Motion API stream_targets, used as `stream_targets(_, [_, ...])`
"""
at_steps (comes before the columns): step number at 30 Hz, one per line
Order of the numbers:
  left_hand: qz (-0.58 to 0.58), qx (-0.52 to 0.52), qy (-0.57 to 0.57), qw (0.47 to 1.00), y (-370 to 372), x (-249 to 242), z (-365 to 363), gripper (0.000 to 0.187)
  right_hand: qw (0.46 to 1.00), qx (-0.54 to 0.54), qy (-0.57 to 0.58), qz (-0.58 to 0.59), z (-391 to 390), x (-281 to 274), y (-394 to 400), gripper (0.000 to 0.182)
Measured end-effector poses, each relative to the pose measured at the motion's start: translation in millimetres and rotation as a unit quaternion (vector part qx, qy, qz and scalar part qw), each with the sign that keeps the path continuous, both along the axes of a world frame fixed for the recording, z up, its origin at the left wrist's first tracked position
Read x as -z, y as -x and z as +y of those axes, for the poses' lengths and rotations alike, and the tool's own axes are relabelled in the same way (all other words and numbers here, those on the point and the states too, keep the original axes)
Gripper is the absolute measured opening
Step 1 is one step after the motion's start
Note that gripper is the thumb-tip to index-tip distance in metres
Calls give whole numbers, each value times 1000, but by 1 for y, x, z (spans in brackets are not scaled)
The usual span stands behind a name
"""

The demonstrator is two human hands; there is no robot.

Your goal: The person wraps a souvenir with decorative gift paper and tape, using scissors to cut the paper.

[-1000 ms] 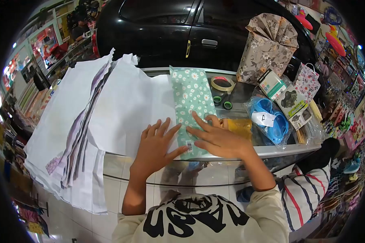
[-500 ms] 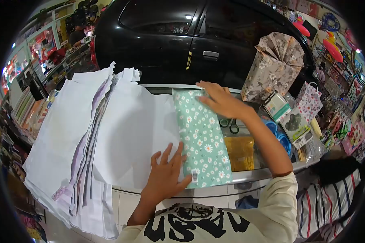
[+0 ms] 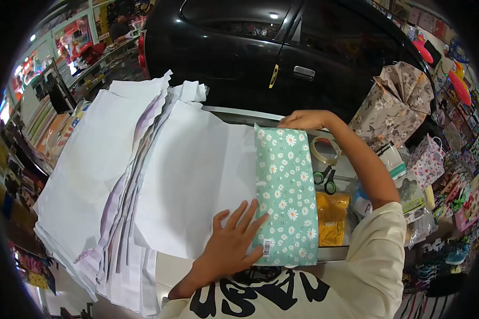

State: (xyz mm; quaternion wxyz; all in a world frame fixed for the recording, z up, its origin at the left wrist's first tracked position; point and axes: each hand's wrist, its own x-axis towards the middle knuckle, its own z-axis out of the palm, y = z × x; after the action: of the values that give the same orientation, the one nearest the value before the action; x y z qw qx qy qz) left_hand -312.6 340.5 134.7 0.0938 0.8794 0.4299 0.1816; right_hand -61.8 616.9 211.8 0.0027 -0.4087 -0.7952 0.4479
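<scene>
A green wrapping-paper package with white daisies (image 3: pixel 287 196) lies upright along the right edge of a large white paper sheet (image 3: pixel 191 181). My left hand (image 3: pixel 234 239) rests flat with fingers spread, its fingertips on the package's lower left edge and the palm over the white sheet. At the package's top edge is my right hand (image 3: pixel 306 120), its fingers curled down; what they grip, if anything, is hidden. Just right of the package lie a tape roll (image 3: pixel 325 151) and dark-handled scissors (image 3: pixel 325 179). Below them is a yellow packet (image 3: pixel 332 218).
A thick stack of white paper (image 3: pixel 96 159) covers the left side. Behind the counter stands a black car (image 3: pixel 223 58). At the right are a floral wrapped bundle (image 3: pixel 393 106), a small flowered bag (image 3: pixel 427 162) and several packaged goods. Shelves of goods line both sides.
My right hand has moved to the package's top edge and its fingers have curled. The tape roll now shows. The whole view has shifted, with things lying farther right.
</scene>
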Motion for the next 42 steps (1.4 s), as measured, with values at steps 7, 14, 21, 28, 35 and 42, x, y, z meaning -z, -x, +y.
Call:
stream_targets(7, [-5,-12,-1,1000,-1,2,1,59,995,-53,4,83,8,-16,-5,35])
stream_targets(14, [-5,-45,-17,999,-4,4,2,63,975,-17,-61,214,27,-33,-5,28])
stream_targets(21, [-27,-71,0,997,-5,6,3,62,953,-133,-262,-80,43,24,6,29])
stream_targets(28, [-55,-61,19,996,-2,4,3,58,869,-56,-492,27,-11,2,19,31])
stream_targets(35, [-259,-14,81,963,14,17,14,53,929,-128,-327,-121,-171,-13,45,55])
stream_targets(42, [-276,-143,50,949,15,-19,-4,41,899,-153,-369,-180,-201,52,43,76])
